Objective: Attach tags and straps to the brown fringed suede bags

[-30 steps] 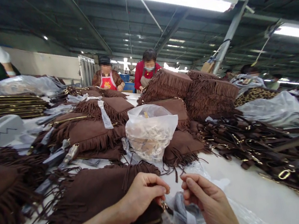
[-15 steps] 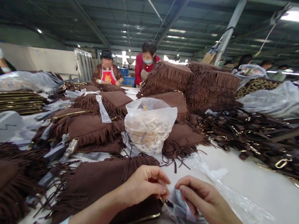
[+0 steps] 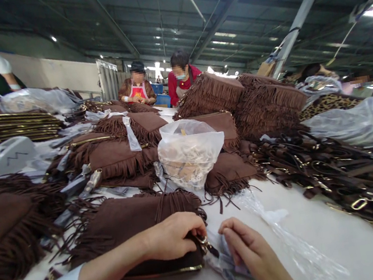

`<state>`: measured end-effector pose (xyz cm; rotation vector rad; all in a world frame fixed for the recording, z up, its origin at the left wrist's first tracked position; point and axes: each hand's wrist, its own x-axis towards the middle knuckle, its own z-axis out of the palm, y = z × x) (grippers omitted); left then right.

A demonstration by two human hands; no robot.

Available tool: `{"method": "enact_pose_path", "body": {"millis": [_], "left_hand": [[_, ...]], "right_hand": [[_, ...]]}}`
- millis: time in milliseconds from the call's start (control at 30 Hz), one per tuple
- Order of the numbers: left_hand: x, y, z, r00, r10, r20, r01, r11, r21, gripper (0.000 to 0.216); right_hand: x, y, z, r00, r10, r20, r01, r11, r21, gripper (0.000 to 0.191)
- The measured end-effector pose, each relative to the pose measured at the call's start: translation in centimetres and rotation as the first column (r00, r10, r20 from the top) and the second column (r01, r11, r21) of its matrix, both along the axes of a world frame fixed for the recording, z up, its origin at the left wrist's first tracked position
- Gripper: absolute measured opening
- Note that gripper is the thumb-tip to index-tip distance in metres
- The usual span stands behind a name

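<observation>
A brown fringed bag [image 3: 122, 224] lies flat in front of me, its gold zipper along the near edge. My left hand [image 3: 172, 235] rests over the bag's right end, fingers curled closed at a gold metal clasp [image 3: 203, 242] with a short dark strap. Just right of it, my right hand [image 3: 250, 252] is closed in a pinch, thumb against forefinger; whatever lies between the fingertips is too small to name. Beneath and beside the right hand is a plastic-wrapped strap [image 3: 226, 262], partly covered by it.
A clear plastic bag of pale pieces [image 3: 192, 158] stands ahead. Fringed bags [image 3: 119, 157] pile up on the left, with a stack [image 3: 210, 92] farther back. Dark straps with gold buckles [image 3: 317, 167] heap at right, near crumpled clear film [image 3: 292, 241]. Co-workers [image 3: 182, 77] are beyond.
My left hand has turned palm down and curled its fingers in at the clasp, which now shows more. The right hand's fingers have drawn together. The view has shifted slightly.
</observation>
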<state>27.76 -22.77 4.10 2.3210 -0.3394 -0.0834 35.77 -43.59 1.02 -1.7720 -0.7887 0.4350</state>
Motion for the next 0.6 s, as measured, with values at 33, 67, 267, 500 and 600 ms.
{"method": "enact_pose_path", "body": {"millis": [33,67,267,500,600], "left_hand": [[0.0,-0.1,-0.1,1.0,0.016,-0.015,-0.016,1.0,0.018,0.034],[0.0,-0.2,0.0,0.999,0.023,-0.029,-0.022,0.999,0.038,0.034],[-0.1,0.1,0.5,0.996,-0.062,-0.07,0.074,0.98,0.186,0.031],[-1.0,0.6,0.3,0.985,-0.158,-0.066,0.169,0.962,0.215,0.037],[-1.0,0.3,0.4,0.988,-0.149,-0.046,0.156,0.959,0.235,0.033]], "right_hand": [[-0.1,0.1,0.0,0.987,0.032,0.16,-0.011,0.991,-0.133,0.025],[-0.2,0.2,0.1,0.949,0.097,0.301,-0.015,0.965,-0.262,0.021],[-0.1,0.1,1.6,0.77,0.464,0.438,-0.077,0.748,-0.659,0.026],[1.8,-2.9,-1.4,0.718,0.38,0.583,0.091,0.779,-0.62,0.026],[1.9,-3.2,-1.9,0.692,0.34,0.637,0.141,0.802,-0.58,0.027]]}}
